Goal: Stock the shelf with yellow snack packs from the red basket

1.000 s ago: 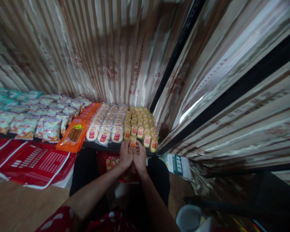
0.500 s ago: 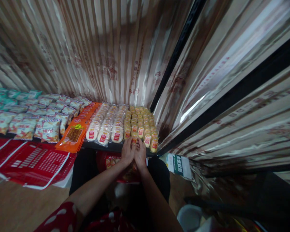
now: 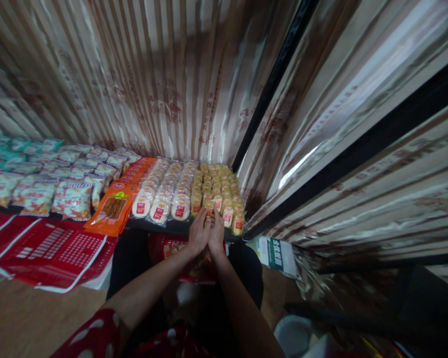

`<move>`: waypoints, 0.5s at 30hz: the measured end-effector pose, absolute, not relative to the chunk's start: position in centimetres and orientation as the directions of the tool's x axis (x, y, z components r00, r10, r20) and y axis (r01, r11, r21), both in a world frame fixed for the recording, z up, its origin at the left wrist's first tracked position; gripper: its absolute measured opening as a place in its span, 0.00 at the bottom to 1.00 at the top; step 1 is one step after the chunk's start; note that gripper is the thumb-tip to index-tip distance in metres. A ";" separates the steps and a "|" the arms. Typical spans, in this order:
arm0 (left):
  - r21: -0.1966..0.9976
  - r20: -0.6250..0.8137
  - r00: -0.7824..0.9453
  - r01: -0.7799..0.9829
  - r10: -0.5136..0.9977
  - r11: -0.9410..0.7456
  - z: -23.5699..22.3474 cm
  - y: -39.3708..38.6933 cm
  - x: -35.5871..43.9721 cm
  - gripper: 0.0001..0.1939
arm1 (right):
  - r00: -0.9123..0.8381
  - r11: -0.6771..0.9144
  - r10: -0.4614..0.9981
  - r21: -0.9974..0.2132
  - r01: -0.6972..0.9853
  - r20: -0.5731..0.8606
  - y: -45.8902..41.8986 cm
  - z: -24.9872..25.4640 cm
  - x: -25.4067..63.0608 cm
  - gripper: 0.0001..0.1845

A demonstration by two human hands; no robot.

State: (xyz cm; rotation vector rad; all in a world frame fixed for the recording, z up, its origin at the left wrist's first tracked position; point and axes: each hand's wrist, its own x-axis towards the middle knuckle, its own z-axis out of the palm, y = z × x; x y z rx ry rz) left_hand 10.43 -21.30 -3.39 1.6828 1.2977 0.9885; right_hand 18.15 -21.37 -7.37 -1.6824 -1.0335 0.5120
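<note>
My left hand and my right hand meet at the front edge of the black shelf. Between their fingertips is a small yellow wrapped snack cake with a red and orange label, partly covered by the fingers. Both hands are closed around its near end, at the front of a row of similar yellow packs. To the left stand rows of round white wrapped cakes with red labels. My palms hide part of the shelf edge.
Orange snack bags and white pouches line the shelf leftward. A red bag of packs sits between my knees. Pleated printed sheeting hangs behind, beside a black post. Red printed sheets hang in front.
Both hands have shifted very slightly, with the fingertips a little farther forward along the sides of the yellow snack cake. The rows on the shelf look the same.
</note>
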 end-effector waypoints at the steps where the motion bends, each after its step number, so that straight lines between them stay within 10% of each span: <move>1: 0.912 0.116 0.177 0.370 0.977 -0.175 -3.4 -21.3 10.4 0.23 | 0.537 -0.084 0.831 -0.920 0.384 0.148 -21.4 -7.3 18.1 0.30; 15: 0.903 0.117 0.221 0.383 0.968 -0.197 -4.2 -21.0 10.6 0.22 | 0.530 -0.069 0.825 -0.898 0.436 0.194 -21.3 -7.5 17.9 0.24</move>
